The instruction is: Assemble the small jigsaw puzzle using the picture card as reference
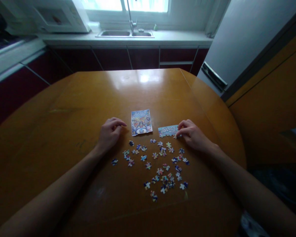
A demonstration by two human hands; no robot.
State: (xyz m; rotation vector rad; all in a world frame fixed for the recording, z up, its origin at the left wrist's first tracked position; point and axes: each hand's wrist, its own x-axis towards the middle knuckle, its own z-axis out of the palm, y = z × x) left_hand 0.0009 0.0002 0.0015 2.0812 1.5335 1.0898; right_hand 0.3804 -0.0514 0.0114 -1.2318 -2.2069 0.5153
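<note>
My right hand (191, 135) is closed in a pinch on a small jigsaw piece (175, 136) at the lower right edge of a partly joined jigsaw (167, 131). This joined strip is pale blue with lettering; its right end is hidden behind my fingers. My left hand (111, 133) rests on the table with loosely bent fingers, holding nothing visible. Just right of it lies a colourful picture sheet (141, 122) with a blue cartoon figure at the bottom. Several loose jigsaw pieces (155, 155) are scattered below the sheet and the strip, some overlapping in a cluster (168, 181).
Everything lies on a brown wooden table (64, 108) with a rounded edge. Beyond it are a counter with a double sink (115, 33) and a microwave (56, 16). A refrigerator (244, 39) stands at the right, and a stove (5, 41) is at the far left.
</note>
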